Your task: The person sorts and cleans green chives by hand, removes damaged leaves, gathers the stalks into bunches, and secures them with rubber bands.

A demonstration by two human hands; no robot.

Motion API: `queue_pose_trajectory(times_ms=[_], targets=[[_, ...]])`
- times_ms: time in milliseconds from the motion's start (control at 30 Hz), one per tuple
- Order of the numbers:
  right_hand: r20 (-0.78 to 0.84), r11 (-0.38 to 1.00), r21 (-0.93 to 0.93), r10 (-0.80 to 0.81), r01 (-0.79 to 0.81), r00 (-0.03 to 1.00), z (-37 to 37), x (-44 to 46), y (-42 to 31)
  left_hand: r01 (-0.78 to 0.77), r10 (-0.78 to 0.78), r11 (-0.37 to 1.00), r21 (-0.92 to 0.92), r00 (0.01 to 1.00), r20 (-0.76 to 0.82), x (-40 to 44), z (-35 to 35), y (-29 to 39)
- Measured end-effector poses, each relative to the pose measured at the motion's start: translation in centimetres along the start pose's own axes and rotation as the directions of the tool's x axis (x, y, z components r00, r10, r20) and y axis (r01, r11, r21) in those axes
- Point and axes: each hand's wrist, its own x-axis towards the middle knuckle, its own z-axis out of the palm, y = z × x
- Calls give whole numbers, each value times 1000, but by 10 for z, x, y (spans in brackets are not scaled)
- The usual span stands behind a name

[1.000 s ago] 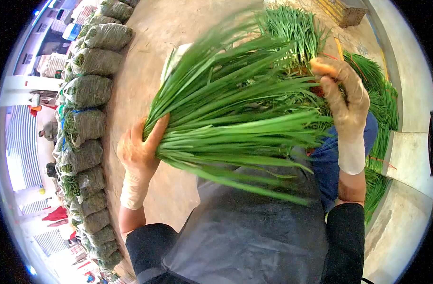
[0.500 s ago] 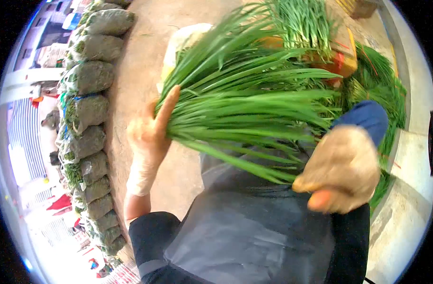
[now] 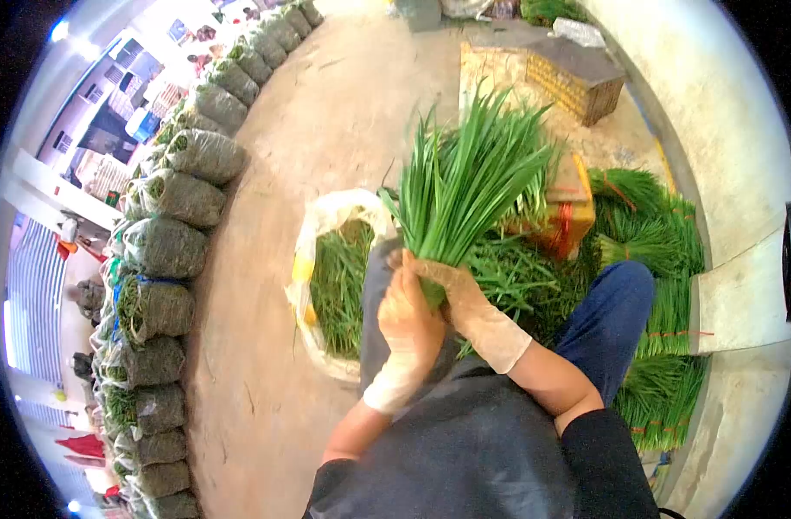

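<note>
A bunch of long green leaves stands upright in front of me, its tips fanned out and pointing away. Around its base is my left hand, in a pale glove, fingers closed. My right hand, also gloved, is closed on the same base from the other side, touching my left hand. The lower end of the bunch is partly hidden by both hands. Loose greens lie just beyond, by my knee.
A white sack of green scraps stands open at left. Right of the bunch is an orange-yellow box; tied green bundles lie along the wall. A crate stands farther off. Filled sacks line the far left.
The bunch has turned from lying sideways to upright and moved away from my body. My right hand has come from the right and closed on its base. The view has shifted, showing more floor.
</note>
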Motion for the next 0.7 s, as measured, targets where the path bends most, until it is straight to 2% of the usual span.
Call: queue_pose_trajectory(times_ms=[33, 67, 133, 167, 233, 267, 300, 333, 367, 400, 433, 467, 500, 567, 633, 667, 700], targets=[[11, 1000, -16, -19, 19, 1000, -12, 2, -5, -2, 8, 995, -104, 998, 59, -1, -3, 4], [27, 999, -53, -4, 5, 1000, -24, 1, -11, -8, 12, 994, -110, 999, 36, 1, -13, 5], [53, 981, -196, 6, 4, 999, -40, 8, -14, 29, 98, 944, -330, 928, 360, 10, -39, 0], [70, 978, -207, 2, 12, 998, -43, 5, -17, 24, 95, 944, -329, 935, 341, 14, -40, -2], [234, 972, -219, -30, 83, 972, -49, -7, -21, 242, -105, 915, -322, 915, 390, 14, -47, -3], [192, 938, -341, 0, 67, 981, -49, -10, -24, 296, -192, 924, -244, 908, 373, 19, -48, -4], [151, 889, -456, 31, 42, 988, -48, -14, -27, 303, -205, 923, -239, 909, 363, 21, -38, -11], [239, 820, -567, 77, 75, 968, -40, -22, -35, 401, -87, 707, -582, 867, 491, 20, -19, -26], [316, 737, -667, 142, 113, 938, -38, -29, -39, 494, 75, 354, -794, 831, 551, 17, -3, -38], [417, 714, -654, 64, 250, 907, -44, -32, -35, 607, 147, 242, -757, 748, 647, 17, 5, -44], [510, 681, -625, -15, 382, 860, -50, -34, -32, 609, 128, 234, -757, 753, 645, 11, 16, -53], [523, 808, -581, 278, 98, 806, -52, -35, -32, 643, 233, 82, -762, 731, 642, 12, 19, -54], [550, 821, -533, 520, -204, 653, -55, -34, -33, 620, 286, -18, -784, 755, 590, 11, 23, -47], [547, 808, -529, 558, -260, 624, -68, -30, -31, 582, 387, -226, -781, 790, 476, 23, 12, -18], [636, 796, -550, 595, -252, 491, -78, -21, -33, 613, 352, -273, -742, 781, 516, 22, 7, -6], [655, 806, -544, 582, -234, 481, -81, -24, -35, 663, 336, -148, -734, 731, 594, 20, 3, -5], [673, 817, -544, 562, -192, 482, -98, -19, -28, 661, 355, -144, -737, 729, 585, 19, 3, -3]])
